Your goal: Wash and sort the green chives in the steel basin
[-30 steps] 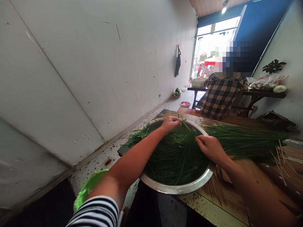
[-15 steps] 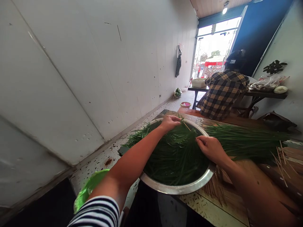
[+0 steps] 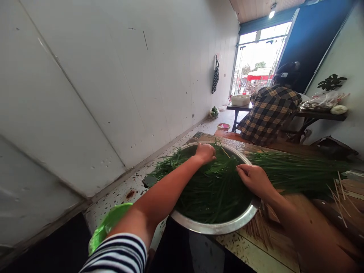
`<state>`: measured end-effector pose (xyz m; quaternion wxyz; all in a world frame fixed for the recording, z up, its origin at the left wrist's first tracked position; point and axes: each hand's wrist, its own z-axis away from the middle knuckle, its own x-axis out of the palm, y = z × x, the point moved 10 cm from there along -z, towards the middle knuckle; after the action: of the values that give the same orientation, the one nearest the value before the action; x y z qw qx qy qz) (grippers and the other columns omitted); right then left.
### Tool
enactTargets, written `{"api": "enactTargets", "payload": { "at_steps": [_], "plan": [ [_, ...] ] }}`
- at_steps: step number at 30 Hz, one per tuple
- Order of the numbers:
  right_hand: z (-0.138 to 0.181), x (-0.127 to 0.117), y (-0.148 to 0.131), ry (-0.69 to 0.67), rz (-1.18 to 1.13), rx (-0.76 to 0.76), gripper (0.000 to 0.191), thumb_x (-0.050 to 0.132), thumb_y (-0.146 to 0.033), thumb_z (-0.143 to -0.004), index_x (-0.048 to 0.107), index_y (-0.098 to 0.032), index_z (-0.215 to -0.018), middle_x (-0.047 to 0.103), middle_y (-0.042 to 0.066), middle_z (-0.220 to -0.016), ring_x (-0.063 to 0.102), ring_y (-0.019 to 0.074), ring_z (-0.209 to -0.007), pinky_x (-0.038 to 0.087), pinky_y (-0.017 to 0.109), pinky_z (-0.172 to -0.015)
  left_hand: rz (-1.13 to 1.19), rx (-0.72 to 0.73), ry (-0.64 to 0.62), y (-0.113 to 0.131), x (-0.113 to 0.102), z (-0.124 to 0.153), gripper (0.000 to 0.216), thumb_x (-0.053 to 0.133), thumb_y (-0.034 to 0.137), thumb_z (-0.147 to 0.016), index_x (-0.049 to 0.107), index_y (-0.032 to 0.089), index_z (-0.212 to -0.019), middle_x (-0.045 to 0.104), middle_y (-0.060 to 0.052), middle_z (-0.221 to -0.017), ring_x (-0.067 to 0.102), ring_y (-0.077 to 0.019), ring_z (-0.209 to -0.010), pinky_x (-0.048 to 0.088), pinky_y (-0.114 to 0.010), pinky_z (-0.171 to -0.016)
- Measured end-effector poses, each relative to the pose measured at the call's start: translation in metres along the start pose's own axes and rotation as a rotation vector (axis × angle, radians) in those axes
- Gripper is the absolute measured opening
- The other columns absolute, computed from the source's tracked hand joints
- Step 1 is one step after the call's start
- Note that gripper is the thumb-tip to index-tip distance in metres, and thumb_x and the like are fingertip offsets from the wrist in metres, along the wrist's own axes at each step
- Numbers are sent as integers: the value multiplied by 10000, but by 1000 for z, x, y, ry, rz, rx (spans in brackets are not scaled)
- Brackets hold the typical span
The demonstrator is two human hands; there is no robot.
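Note:
A wide steel basin (image 3: pixel 216 228) holds long flat green leaves that look like garlic chives (image 3: pixel 210 197). My right hand (image 3: pixel 254 178) is closed at the basin's right side, its thumb and finger pinching the near end of a thin wooden skewer (image 3: pixel 225 151). Leaves are bunched along the skewer close to my fingertips. Over the far left part of the basin, my left hand (image 3: pixel 205 152) is closed, with its fingers curled down toward the leaves. What those fingers hold is hidden.
More long chives lie on the wooden table to the right, near a knife (image 3: pixel 335 212) and loose skewers (image 3: pixel 339 197). A green-lined bin (image 3: pixel 110 220) stands on the floor at left. Farther ahead, a person in a plaid shirt (image 3: pixel 269 113) sits at another table.
My left hand has moved off the skewer's far end, slightly down toward the leaves, and its fingers have curled in. My right hand keeps its pinch in nearly the same place.

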<state>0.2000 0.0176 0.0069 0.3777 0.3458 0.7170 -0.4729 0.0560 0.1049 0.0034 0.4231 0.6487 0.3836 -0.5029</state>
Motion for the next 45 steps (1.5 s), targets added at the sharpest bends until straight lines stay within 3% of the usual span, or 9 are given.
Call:
{"api": "enactTargets", "payload": {
  "at_steps": [4, 8, 13, 19, 22, 28, 34, 40, 45],
  "plan": [
    [-1, 1, -1, -14, 24, 6, 330, 402, -339, -834, 701, -202, -859, 711, 49, -750, 621, 173, -684, 366, 262, -615, -5, -14, -16, 2, 1, 4, 139, 622, 234, -722, 711, 187, -817, 661, -118, -960, 564, -281, -982, 319, -455, -945],
    [-1, 2, -1, -8, 27, -4, 334, 396, -339, -838, 700, -205, -858, 719, 55, -794, 632, 176, -732, 368, 259, -636, 101, -40, 46, 0, -8, 5, 155, 561, 191, -735, 700, 171, -801, 679, -94, -912, 597, -232, -910, 367, -406, -932],
    [-1, 4, 2, -15, 26, 6, 338, 398, -358, -840, 700, -210, -870, 711, 46, -743, 618, 167, -677, 355, 258, -608, 478, -121, 102, -17, -9, -1, 244, 531, 183, -736, 695, 130, -909, 694, -69, -835, 610, -151, -789, 465, -250, -767],
    [-1, 4, 2, -20, 32, -6, 344, 392, -349, -840, 701, -201, -875, 711, 51, -757, 614, 168, -680, 349, 262, -613, 813, -183, 81, -28, 7, -8, 315, 502, 170, -748, 682, 102, -997, 687, -53, -789, 537, -78, -606, 431, -175, -587],
    [0, 3, 2, -23, 24, 10, 342, 391, -344, -837, 699, -201, -883, 713, 52, -780, 621, 170, -710, 355, 257, -626, 838, -194, 62, -25, 7, -6, 345, 480, 175, -767, 668, 97, -1046, 678, -47, -782, 476, -55, -535, 403, -172, -550],
    [0, 3, 1, -31, 15, 22, 339, 390, -343, -836, 699, -206, -863, 707, 48, -755, 613, 167, -688, 352, 256, -617, 690, -42, 71, -11, -7, -3, 325, 622, 267, -711, 705, 84, -966, 696, -74, -868, 577, -121, -735, 445, -208, -705],
    [0, 2, 1, 1, -15, 8, 331, 404, -355, -831, 699, -205, -844, 705, 44, -741, 610, 164, -680, 353, 254, -616, 529, 34, 122, -6, -13, -3, 269, 509, 243, -800, 721, 90, -866, 684, -56, -737, 560, -116, -657, 430, -222, -676],
    [1, 0, 1, 9, -41, 8, 331, 401, -354, -828, 697, -206, -821, 700, 42, -724, 608, 162, -664, 359, 254, -614, 859, -23, 75, -13, -1, -9, 316, 489, 154, -805, 606, 72, -1088, 652, -24, -644, 489, -64, -482, 413, -194, -543],
    [1, 0, 1, 2, -39, 8, 337, 395, -355, -828, 696, -205, -828, 699, 46, -735, 610, 167, -680, 364, 256, -620, 1006, -74, 92, -16, -2, -8, 204, 503, 99, -784, 606, 52, -953, 658, -38, -655, 507, -51, -475, 431, -190, -549]
  ]
}}
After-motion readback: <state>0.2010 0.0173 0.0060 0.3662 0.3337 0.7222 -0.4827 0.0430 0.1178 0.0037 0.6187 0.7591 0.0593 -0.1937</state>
